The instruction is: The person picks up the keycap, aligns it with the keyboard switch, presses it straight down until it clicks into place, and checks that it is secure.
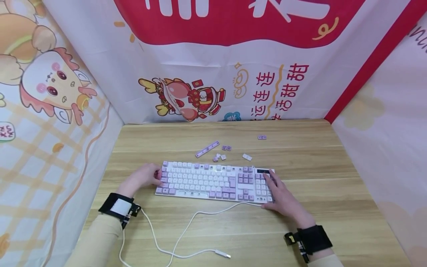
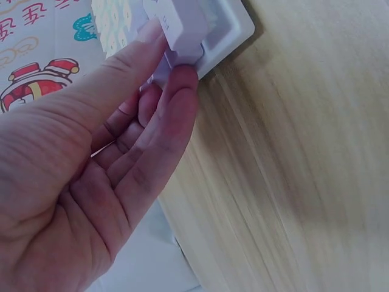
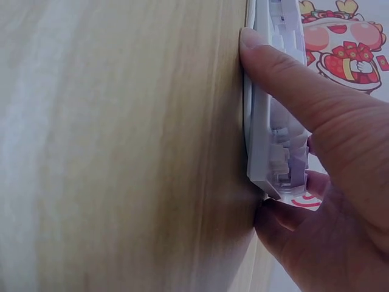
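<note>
A white and purple keyboard (image 1: 200, 181) lies across the wooden table, several key spots showing without caps. At its left end my left hand (image 1: 148, 175) grips the edge. In the left wrist view, the thumb (image 2: 124, 64) of that hand lies against the purple keys (image 2: 179, 24) and curled fingers (image 2: 173, 115) meet the side. My right hand (image 1: 281, 194) holds the right end, fingers over the number pad. The right wrist view has its thumb (image 3: 276, 67) on the front edge and another finger by the corner. A white cable (image 3: 248, 109) runs along that edge.
Behind the keyboard lie a long purple spacebar (image 1: 207, 149), small loose keycaps (image 1: 223, 157), a white keycap (image 1: 247, 157) and a purple keycap (image 1: 262, 137). The cable loops in front, its USB plug (image 1: 222, 253) near the front. Printed cloth (image 1: 110, 74) walls the table.
</note>
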Demonstrator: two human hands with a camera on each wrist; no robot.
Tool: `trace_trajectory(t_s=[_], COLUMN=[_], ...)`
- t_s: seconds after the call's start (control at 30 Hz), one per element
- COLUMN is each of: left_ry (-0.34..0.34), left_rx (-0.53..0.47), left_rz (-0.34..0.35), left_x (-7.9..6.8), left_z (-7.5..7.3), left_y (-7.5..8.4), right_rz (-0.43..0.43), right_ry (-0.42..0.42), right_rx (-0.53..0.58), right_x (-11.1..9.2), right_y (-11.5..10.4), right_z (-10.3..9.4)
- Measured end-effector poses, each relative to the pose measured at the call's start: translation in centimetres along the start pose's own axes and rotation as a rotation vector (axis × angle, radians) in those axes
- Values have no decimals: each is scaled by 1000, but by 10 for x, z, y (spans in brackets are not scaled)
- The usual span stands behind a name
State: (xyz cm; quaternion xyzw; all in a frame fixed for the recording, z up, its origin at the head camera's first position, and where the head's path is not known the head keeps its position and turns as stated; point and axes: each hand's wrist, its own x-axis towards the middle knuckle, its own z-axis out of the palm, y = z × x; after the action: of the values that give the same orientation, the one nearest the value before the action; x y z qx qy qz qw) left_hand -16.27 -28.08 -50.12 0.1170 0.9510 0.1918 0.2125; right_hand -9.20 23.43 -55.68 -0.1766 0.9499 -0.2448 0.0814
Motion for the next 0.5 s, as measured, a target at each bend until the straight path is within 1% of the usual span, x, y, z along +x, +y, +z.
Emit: trace_trajectory(t_s=[0.1, 0.23, 0.33, 0.43, 0.5], left_ry=[4, 24, 37, 50, 60], left_rx=[-5, 8, 5, 0, 8], left_rz=[6, 47, 64, 66, 68], left_x=[-2, -6, -8, -6, -5], left_z=[0, -1, -1, 0, 0], left_y=[1, 3, 3, 5, 10], right_rz=[4, 15, 20, 23, 22], right_ry=[-2, -8, -15, -16, -16], right_rx=[2, 4, 9, 12, 11], right_x=[0, 0, 0, 0, 0], right_y=[0, 0, 0, 0, -1], right_z=[0, 0, 0, 0, 0])
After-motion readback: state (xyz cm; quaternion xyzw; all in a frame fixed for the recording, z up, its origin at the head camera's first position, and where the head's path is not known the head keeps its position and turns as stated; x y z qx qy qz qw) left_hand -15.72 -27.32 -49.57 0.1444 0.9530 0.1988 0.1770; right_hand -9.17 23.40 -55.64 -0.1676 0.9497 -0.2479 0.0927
